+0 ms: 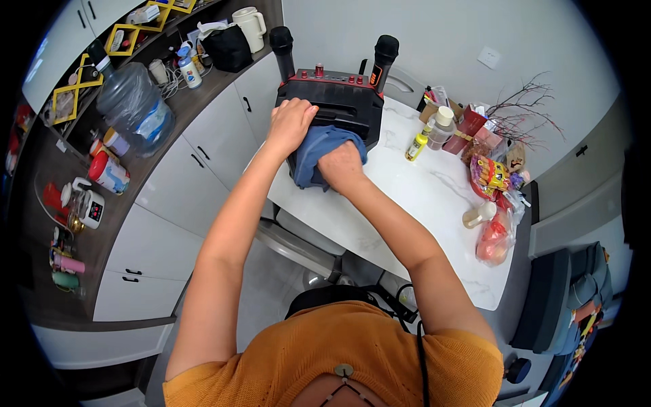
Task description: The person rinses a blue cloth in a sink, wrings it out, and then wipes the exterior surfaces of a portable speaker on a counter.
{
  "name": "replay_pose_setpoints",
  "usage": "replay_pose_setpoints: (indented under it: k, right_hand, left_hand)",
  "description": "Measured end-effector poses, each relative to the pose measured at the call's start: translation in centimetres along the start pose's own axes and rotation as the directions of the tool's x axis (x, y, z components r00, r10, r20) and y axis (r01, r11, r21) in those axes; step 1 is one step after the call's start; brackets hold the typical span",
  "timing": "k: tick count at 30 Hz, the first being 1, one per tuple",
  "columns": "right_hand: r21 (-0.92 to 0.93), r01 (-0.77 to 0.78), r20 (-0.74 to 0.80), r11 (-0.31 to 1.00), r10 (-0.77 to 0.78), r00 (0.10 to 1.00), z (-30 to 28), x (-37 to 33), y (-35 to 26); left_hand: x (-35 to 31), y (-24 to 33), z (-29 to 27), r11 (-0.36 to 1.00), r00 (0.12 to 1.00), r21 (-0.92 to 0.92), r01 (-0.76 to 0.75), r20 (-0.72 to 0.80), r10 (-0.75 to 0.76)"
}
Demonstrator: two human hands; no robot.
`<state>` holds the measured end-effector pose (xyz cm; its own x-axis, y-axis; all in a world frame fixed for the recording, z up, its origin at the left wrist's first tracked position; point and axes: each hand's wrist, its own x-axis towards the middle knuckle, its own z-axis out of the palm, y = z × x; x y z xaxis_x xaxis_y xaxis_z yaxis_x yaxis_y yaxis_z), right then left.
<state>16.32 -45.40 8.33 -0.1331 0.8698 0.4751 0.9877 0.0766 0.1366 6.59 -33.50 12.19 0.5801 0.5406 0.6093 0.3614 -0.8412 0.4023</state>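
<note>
A black karaoke speaker (pixel 347 95) with red trim stands at the far left end of the white marbled table (pixel 407 197). Two black microphones stick up from its back corners, the left microphone (pixel 281 47) and the right microphone (pixel 385 54). My left hand (pixel 291 125) grips the speaker's upper left edge, its fingers close together and bent over the top. In my right hand (pixel 341 166) is a bunched blue cloth (pixel 312 159), pressed to the speaker's near face. The fingertips of that hand are hidden in the folds.
To the right stand a yellow bottle (pixel 416 145), a clear bottle with a pale cap (pixel 442 125), snack bags (pixel 489 175) and dry branches (pixel 522 108). A chair (pixel 298 247) sits below the near edge. Leftward, a curved counter carries a big water jug (pixel 139 108) and a kettle (pixel 85 203).
</note>
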Motion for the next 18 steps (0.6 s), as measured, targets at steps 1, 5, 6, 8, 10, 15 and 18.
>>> replay_pose_setpoints:
  k: [1, 5, 6, 8, 10, 15, 18]
  right_hand:
    - [0.008, 0.007, -0.048, 1.0, -0.007, 0.999, -0.1, -0.6, 0.6]
    - [0.04, 0.068, -0.184, 0.997, -0.06, 0.981, -0.6, -3.1, 2.2]
    - [0.047, 0.1, -0.229, 0.994, -0.087, 0.97, -1.2, -3.7, 2.8]
    - [0.112, 0.059, -0.201, 0.992, -0.035, 0.979, -0.7, -6.1, 4.0]
    - [0.222, -0.026, -0.14, 0.975, 0.059, 0.988, -1.0, -8.2, 4.8]
    - [0.357, -0.117, -0.256, 0.927, 0.217, 0.942, 0.2, -10.9, 6.3]
    - [0.596, -0.184, -0.315, 0.781, 0.438, 0.842, 2.7, -8.4, 6.9]
  left_hand:
    - [0.0, 0.0, 0.0, 1.0, 1.0, 0.008, -0.008, -0.01, 0.008]
    - [-0.1, 0.2, 0.0, 1.0, 1.0, 0.006, -0.03, 0.006, 0.03]
    - [0.0, 0.4, 0.1, 0.999, 0.999, -0.002, -0.036, -0.012, 0.036]
    - [0.0, 0.4, 0.5, 0.999, 0.998, -0.01, -0.048, -0.048, 0.047]
    - [-0.1, 0.2, 0.7, 0.999, 0.995, 0.012, -0.05, -0.083, 0.051]
    - [-0.2, 0.9, 0.7, 0.998, 0.997, 0.059, 0.006, -0.08, -0.001]
    - [-0.4, 0.4, 0.7, 0.998, 0.995, 0.056, -0.011, -0.1, 0.016]
